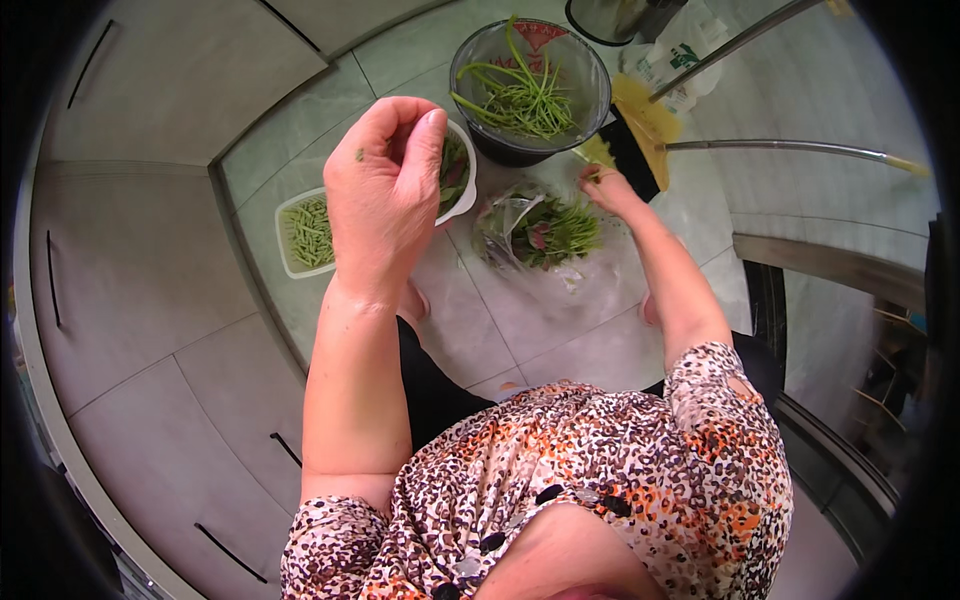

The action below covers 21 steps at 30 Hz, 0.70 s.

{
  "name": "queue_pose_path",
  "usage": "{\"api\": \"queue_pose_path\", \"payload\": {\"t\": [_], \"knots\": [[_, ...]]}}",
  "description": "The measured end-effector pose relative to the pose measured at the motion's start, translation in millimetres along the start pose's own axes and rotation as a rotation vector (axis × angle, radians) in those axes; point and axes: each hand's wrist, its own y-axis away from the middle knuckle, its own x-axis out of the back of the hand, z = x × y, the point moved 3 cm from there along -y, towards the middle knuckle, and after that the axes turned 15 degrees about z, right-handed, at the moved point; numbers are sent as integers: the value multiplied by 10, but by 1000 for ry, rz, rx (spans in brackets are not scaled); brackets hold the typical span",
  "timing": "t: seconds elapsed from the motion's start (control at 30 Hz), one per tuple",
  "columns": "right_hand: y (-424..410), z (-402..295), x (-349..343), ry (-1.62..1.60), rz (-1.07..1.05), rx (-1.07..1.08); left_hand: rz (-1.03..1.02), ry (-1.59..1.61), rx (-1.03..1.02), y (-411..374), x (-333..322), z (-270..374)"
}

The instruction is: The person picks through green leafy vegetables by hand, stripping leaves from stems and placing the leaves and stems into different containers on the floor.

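Note:
Raised close to the camera, my left hand (386, 187) has curled fingers with the thumb against the index finger. A green fleck clings to its back, and whatever is inside the fingers is hidden. My right hand (606, 189) is low on the right, fingertips pinched on a thin green stem (595, 178). Just left of it, a clear plastic bag (504, 225) lies open on the floor with leafy green stalks (559, 234) in it. Behind my left hand, a white basin (466, 196) of dark leaves is partly covered. Beside that, a pale plastic container (280, 232) holds short cut green pieces (309, 231).
A black bin (501, 146) with a liner holds long green stems (532, 101). On the right are a yellow broom (649, 112), a black dustpan (628, 154) and a white plastic bag (679, 64). Cabinets (142, 247) line the left side. My feet stand on the tiled floor (487, 322).

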Motion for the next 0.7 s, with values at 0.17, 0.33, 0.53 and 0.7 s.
{"api": "queue_pose_path", "payload": {"t": [0.17,0.33,0.53,0.7], "knots": [[322,-782,1114,-181,-84,-42,-2,-37,-78,-75,-5,-53],[566,-1825,1695,-409,318,192,39,-75,-112,-240,-62,-316],[341,-2449,1257,-28,438,539,69,-87,-102,-341,-88,-431],[-167,-1816,528,476,150,543,86,-74,-86,-308,-101,-326]]}}
